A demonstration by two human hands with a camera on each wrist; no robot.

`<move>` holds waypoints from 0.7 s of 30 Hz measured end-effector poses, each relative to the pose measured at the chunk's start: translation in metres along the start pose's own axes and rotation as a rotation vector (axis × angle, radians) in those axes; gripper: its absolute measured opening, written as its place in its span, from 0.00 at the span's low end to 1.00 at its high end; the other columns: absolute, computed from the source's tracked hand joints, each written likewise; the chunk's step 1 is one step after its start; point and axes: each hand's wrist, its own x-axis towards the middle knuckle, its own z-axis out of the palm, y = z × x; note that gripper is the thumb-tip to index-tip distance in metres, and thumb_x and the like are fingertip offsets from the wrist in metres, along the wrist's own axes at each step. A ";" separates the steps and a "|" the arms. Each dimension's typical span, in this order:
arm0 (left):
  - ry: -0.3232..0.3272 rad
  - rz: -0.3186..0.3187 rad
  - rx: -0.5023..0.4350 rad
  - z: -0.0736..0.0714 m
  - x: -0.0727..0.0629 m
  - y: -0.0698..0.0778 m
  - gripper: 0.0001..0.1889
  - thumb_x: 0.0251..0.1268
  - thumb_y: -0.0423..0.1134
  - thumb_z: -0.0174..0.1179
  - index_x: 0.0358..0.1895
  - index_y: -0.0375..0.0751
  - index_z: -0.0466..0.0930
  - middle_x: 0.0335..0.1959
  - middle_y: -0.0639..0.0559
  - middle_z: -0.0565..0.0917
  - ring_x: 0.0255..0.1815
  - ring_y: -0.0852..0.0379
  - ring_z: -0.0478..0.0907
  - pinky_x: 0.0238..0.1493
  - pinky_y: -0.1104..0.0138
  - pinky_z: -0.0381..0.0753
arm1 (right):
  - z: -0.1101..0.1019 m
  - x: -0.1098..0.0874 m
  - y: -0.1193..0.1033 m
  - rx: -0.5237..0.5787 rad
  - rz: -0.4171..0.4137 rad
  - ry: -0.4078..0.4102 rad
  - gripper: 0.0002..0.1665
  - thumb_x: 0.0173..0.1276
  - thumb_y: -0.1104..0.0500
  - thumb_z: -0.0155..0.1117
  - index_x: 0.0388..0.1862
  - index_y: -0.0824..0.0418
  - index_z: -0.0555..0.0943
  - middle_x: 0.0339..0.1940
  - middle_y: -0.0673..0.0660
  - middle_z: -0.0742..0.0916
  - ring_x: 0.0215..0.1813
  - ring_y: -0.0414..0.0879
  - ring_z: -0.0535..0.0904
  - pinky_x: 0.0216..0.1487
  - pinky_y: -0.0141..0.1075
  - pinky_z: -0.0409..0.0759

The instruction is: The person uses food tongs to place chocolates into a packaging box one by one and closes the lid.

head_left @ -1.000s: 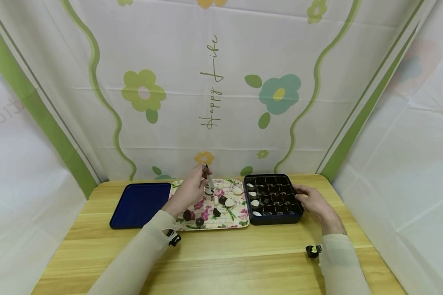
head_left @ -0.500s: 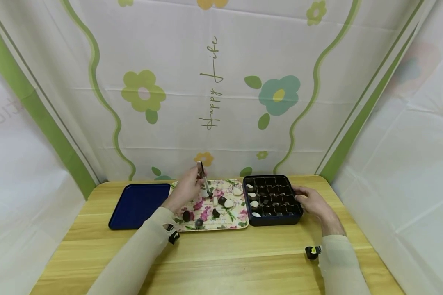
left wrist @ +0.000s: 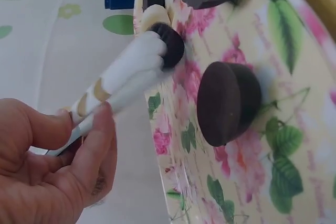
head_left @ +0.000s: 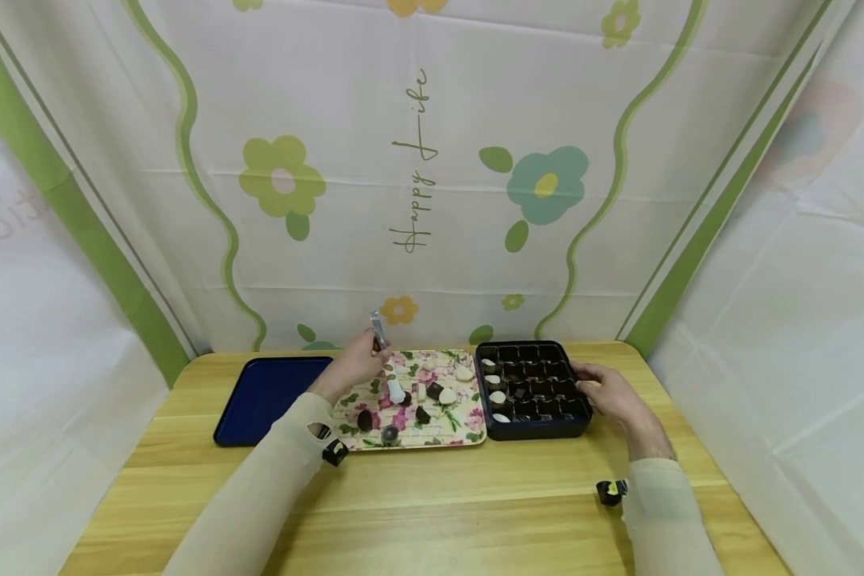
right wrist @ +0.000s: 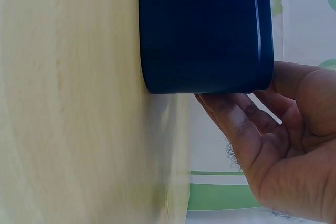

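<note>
My left hand [head_left: 353, 364] pinches a pair of white tongs [left wrist: 121, 72] between thumb and fingers. At the tongs' scalloped tips, low over the floral tray [head_left: 432, 438], is a dark fluted chocolate [left wrist: 170, 45]. A smooth, round dark chocolate [left wrist: 228, 103] lies nearer the wrist camera. My right hand [head_left: 612, 392] holds the right side of a dark-blue box [head_left: 536, 430], thumb side at the rim and fingers against the outer wall [right wrist: 205, 35]. Inside the box is a brown divided insert [head_left: 536, 372], with white pieces [head_left: 498, 397] down its left column.
Several white and dark chocolates, among them a white one [head_left: 447, 396], are scattered on the tray. A shallow dark-blue lid [head_left: 274, 400] lies left of it. A printed white curtain [head_left: 360, 240] hangs behind the wooden table [head_left: 475, 512].
My left hand has moved left, and the tongs' tips have come left and nearer to me with the dark chocolate. My right hand stays at the box.
</note>
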 end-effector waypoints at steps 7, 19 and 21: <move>0.022 0.120 0.100 -0.001 -0.003 0.004 0.10 1.00 0.35 0.52 0.70 0.36 0.74 0.82 0.31 0.77 0.80 0.30 0.83 0.68 0.48 0.95 | 0.000 0.001 0.001 -0.005 -0.013 0.001 0.32 0.95 0.66 0.54 0.92 0.74 0.67 0.84 0.88 0.74 0.17 0.35 0.63 0.24 0.32 0.71; 0.075 0.322 0.325 0.021 -0.032 0.006 0.07 0.94 0.32 0.61 0.65 0.42 0.78 0.60 0.39 0.83 0.54 0.48 0.84 0.49 0.56 0.86 | 0.000 0.000 0.001 -0.023 -0.034 0.009 0.32 0.95 0.67 0.54 0.91 0.75 0.67 0.83 0.88 0.75 0.16 0.34 0.62 0.23 0.32 0.70; 0.074 0.326 0.349 0.024 -0.034 0.004 0.08 0.94 0.32 0.61 0.65 0.40 0.79 0.59 0.40 0.83 0.49 0.50 0.81 0.47 0.57 0.82 | 0.000 -0.001 0.001 -0.025 -0.035 0.008 0.32 0.95 0.66 0.54 0.91 0.75 0.67 0.83 0.88 0.75 0.16 0.34 0.62 0.23 0.32 0.70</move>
